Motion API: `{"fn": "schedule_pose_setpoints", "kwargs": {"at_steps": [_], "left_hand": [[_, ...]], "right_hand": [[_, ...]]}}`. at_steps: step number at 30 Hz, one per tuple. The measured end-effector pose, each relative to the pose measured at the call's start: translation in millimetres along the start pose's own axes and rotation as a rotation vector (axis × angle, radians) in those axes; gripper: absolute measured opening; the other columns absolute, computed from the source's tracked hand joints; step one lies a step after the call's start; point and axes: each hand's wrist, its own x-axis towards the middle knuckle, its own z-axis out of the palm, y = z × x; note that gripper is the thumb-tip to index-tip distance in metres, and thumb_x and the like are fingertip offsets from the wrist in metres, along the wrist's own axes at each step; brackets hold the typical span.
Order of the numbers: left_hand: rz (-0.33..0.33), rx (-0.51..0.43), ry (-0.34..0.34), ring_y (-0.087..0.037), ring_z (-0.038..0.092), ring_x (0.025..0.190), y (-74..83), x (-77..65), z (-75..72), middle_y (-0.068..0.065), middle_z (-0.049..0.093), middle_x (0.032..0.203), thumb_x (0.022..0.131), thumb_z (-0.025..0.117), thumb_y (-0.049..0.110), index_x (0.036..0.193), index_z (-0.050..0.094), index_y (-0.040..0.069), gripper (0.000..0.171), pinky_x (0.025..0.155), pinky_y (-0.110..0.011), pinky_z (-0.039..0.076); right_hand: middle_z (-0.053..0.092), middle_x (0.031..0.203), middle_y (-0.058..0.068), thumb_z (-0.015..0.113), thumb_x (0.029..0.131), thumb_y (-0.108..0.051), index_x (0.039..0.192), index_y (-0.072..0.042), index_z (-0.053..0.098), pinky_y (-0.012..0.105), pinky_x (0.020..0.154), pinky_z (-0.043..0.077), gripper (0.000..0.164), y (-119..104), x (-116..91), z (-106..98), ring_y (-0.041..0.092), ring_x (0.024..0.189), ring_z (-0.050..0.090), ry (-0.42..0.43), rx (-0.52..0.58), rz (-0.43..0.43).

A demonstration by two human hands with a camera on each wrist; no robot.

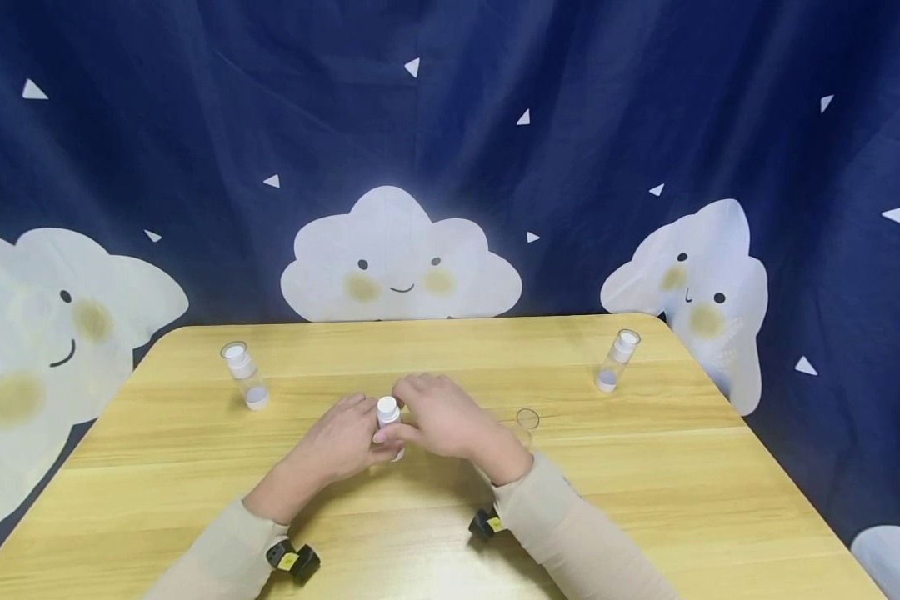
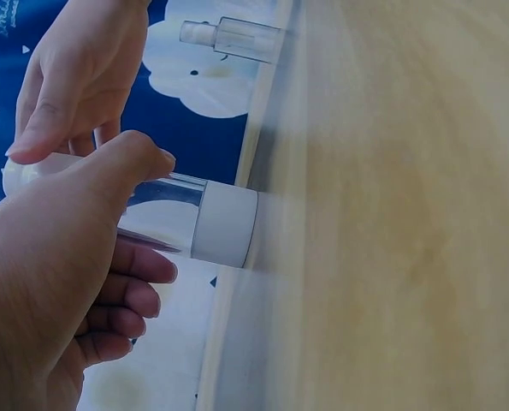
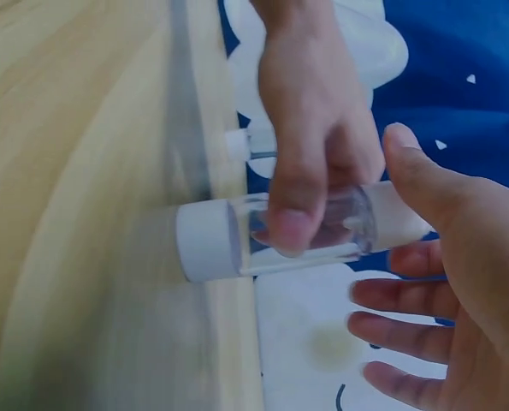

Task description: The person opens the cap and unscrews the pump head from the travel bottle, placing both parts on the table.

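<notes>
A clear pump bottle (image 3: 305,248) with a white base and white top stands upright at the table's middle, between my two hands. My left hand (image 1: 341,437) grips its clear body, thumb on one side and fingers curled round the other, as the left wrist view shows. My right hand (image 1: 446,417) holds the white upper part between thumb and index finger. In the right wrist view its other fingers (image 3: 404,338) are loosely bent and off the bottle. The white base (image 2: 226,224) shows below my left hand, close to the wooden tabletop.
Two similar bottles stand farther back, one bottle (image 1: 245,377) at the left and another bottle (image 1: 617,361) at the right. A clear cap (image 1: 527,419) is on the table beside my right forearm. A blue curtain (image 1: 450,125) with cloud prints hangs behind the table (image 1: 690,500).
</notes>
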Motion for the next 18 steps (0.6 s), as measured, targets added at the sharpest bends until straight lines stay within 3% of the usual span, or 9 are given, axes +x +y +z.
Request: {"fn": "schedule_pose_setpoints", "kwargs": {"at_steps": [12,18], "left_hand": [[0.027,0.016,0.036,-0.013,0.051,0.075,-1.6,-2.9,2.3,0.003,0.059,0.082,0.083,0.071,0.045,0.094,0.063,0.011,0.036,0.077,-0.034,0.047],[0.017,0.016,0.027,-0.014,0.048,0.074,-1.0,-1.7,1.7,0.004,0.058,0.081,0.084,0.07,0.048,0.095,0.063,0.011,0.04,0.073,-0.033,0.046]], "right_hand": [[0.044,0.079,-0.009,0.049,0.091,-0.065,0.093,-0.017,0.05,0.032,0.074,0.045,0.048,-6,1,14,0.009,0.075,0.046,0.078,-0.137,-0.008],[0.045,0.079,-0.009,0.05,0.094,-0.059,0.095,-0.016,0.049,0.029,0.07,0.044,0.042,-4,1,11,0.009,0.073,0.046,0.059,-0.085,-0.037]]}}
